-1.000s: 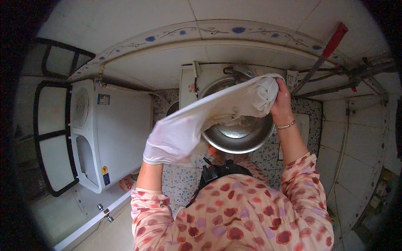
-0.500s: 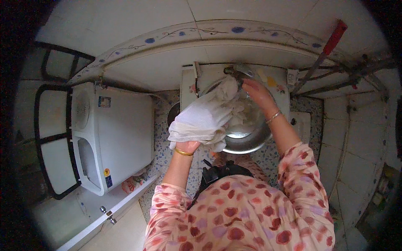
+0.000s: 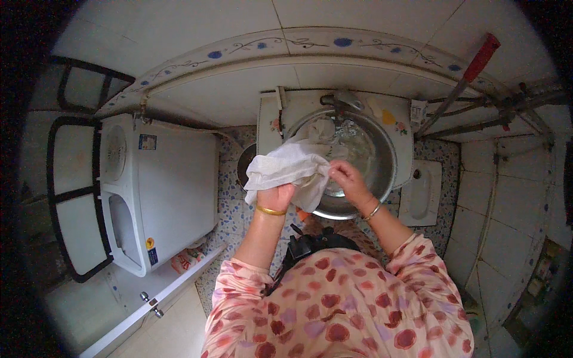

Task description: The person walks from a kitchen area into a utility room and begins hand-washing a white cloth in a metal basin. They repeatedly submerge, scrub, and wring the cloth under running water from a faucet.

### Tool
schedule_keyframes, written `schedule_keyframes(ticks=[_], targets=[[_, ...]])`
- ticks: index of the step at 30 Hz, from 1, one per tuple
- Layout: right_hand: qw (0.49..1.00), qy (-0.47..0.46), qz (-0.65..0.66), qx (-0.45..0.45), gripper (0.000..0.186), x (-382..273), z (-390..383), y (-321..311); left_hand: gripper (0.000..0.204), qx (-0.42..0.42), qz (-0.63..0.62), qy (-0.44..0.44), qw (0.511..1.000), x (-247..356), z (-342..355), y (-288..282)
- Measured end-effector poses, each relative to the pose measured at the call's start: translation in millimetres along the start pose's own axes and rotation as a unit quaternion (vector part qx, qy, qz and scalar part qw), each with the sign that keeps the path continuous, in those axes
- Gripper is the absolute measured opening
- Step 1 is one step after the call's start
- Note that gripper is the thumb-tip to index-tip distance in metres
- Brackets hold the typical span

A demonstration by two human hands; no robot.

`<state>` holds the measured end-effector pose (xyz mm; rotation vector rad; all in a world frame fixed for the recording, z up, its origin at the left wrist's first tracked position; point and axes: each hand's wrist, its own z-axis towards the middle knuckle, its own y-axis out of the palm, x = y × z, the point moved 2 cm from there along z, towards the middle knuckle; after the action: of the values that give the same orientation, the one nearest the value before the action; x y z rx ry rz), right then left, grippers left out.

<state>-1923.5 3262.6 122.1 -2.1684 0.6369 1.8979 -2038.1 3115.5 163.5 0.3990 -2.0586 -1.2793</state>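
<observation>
A wet white cloth is bunched over my left hand, which is closed around its near end from below. My right hand pinches the cloth's right edge, in front of the basin's middle. The cloth's far end hangs down into a large round metal basin, where water and paler fabric show, though I cannot tell whether that fabric is a separate piece. Above the basin's far side a dark tap sticks out, and water seems to run from it.
The basin rests on a white flower-patterned sink top against the tiled wall. To the left stands a white washing machine. On the right are a squat toilet in the floor and a red-handled tool leaning by pipes.
My right hand has come back from beside the tap toward me and now grips the cloth's edge. The cloth has drawn nearer and gathered up; more of the basin's water shows.
</observation>
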Motion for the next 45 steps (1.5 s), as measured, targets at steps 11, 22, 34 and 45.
schedule_keyframes(ticks=[11,22,34,45], targets=[[0.934,0.088,0.347,-0.007,0.011,-99,-16,3,0.028,0.036,0.196,-0.209,0.957,1,4,-35],[0.951,-0.166,-0.094,-0.244,0.034,-105,-22,78,0.036,-0.024,0.107,-0.024,0.994,-33,17,-13],[0.984,0.107,-0.054,0.134,0.021,-27,15,-116,0.029,-0.135,0.742,0.254,0.606,10,30,12],[0.828,0.027,-0.519,0.213,0.024,62,78,-246,0.036,0.041,0.223,-0.021,0.974,9,33,29]])
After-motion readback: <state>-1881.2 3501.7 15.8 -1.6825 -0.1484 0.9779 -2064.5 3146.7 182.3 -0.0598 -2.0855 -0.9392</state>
